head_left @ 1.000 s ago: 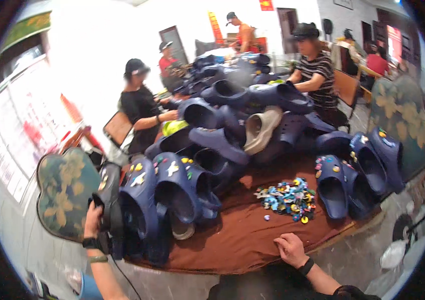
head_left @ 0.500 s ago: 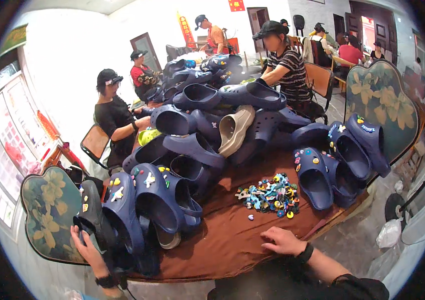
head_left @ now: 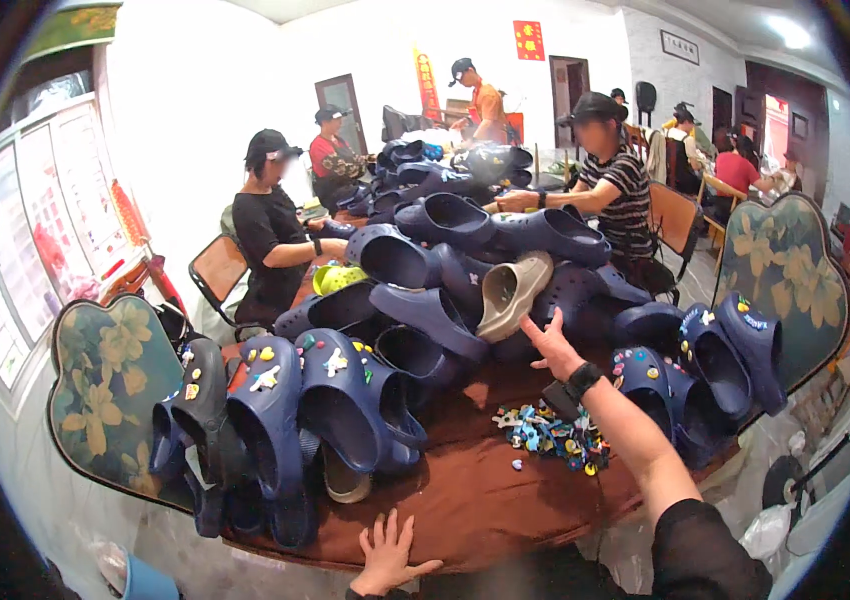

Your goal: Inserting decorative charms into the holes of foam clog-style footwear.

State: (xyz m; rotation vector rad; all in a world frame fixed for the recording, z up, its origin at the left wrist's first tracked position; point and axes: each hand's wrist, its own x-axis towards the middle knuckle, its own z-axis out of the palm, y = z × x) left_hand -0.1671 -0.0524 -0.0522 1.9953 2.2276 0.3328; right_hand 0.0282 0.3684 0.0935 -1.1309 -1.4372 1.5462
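My left hand (head_left: 388,553) lies with spread fingers on the brown cloth (head_left: 475,505) at the table's front edge, holding nothing. Reaching forward over the table, my right hand (head_left: 554,350) has its fingers apart beside a beige clog (head_left: 513,297); I cannot tell whether they touch it. That clog lies tilted among a heap of navy clogs (head_left: 425,318). Below my right forearm is a pile of small colourful shoe charms (head_left: 550,435), partly hidden by the arm. To the left stands a row of navy clogs (head_left: 263,440) and a black clog (head_left: 207,415), with charms on their uppers.
Charm-covered navy clogs (head_left: 720,365) stand at the right edge. Flower-patterned boards (head_left: 783,270) flank the table on both sides. A lime-green clog (head_left: 338,279) lies in the heap. Several people sit or stand around the far part of the table. A blue bin (head_left: 148,578) is at lower left.
My left hand has left the black clog at the left and come to the front edge. My right hand has moved forward to the heap. The view has shifted; a blue clog shows at the row's left end.
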